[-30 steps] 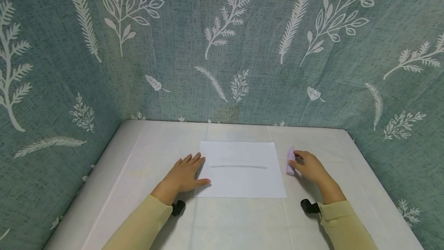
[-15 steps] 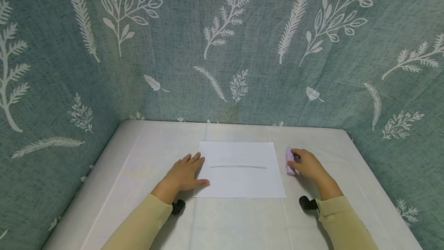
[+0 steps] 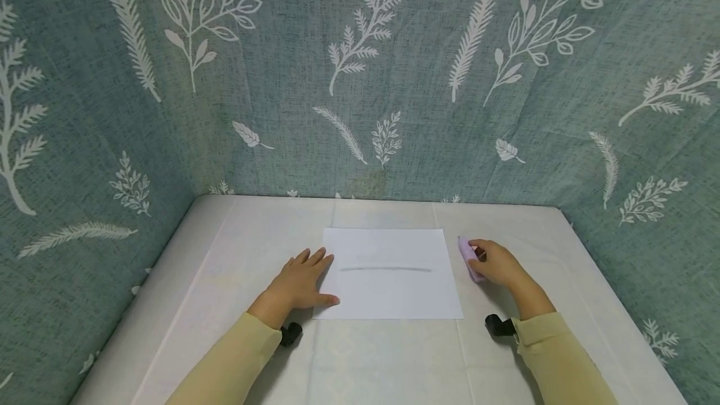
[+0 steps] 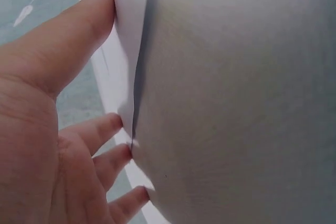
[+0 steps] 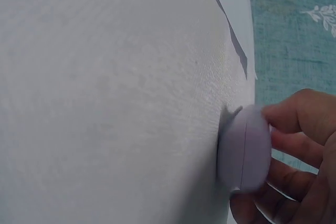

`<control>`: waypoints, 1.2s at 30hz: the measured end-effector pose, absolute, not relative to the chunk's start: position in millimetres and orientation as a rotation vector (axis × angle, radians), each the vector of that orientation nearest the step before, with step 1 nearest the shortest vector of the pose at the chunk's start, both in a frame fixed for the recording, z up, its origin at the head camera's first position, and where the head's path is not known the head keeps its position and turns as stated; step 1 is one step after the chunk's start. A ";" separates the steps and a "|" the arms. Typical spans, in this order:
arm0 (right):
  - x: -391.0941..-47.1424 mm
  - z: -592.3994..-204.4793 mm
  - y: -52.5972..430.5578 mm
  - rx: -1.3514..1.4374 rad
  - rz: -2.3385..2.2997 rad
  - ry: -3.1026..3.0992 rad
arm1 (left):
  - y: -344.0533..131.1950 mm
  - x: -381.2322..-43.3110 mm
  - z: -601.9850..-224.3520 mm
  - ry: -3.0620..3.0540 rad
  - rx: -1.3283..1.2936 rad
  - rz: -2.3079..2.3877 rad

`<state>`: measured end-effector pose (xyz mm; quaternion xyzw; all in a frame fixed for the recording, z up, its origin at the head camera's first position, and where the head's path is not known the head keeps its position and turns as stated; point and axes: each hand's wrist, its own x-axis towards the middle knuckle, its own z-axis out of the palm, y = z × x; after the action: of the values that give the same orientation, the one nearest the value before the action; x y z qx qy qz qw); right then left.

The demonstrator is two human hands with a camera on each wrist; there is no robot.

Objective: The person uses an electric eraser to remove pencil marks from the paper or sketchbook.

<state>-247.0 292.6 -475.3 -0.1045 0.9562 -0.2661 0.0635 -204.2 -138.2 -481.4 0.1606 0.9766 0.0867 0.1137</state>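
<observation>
Head view: the smooth lilac oblong object (image 3: 467,255) has swung its far end left, slanting far-left to near-right, between white paper sheet (image 3: 388,299) and nearer right hand (image 3: 499,264). Left wrist: left hand (image 4: 44,150) spreads fingers at the paper's edge. Right wrist: fingers pinch the object.

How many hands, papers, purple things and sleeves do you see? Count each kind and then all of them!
Hands: 2 (left hand, right hand)
Papers: 1 (white sheet)
Purple things: 1 (purple thing in the right hand)
Sleeves: 2 (left sleeve, right sleeve)
Total: 6
</observation>
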 end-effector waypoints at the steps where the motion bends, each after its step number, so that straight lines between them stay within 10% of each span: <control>1: -246.4 -475.1 292.6 -0.313 -0.800 2.887 | -138.1 -204.3 -482.2 2.863 0.467 0.250; 36: -241.1 -482.7 294.0 -0.322 -0.834 2.877 | -135.4 -205.1 -476.9 2.821 0.433 0.265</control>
<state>-241.1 294.0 -482.7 -0.1068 0.9530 -0.2762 0.0644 -205.1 -135.4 -476.9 0.1495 0.9749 0.0917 0.1372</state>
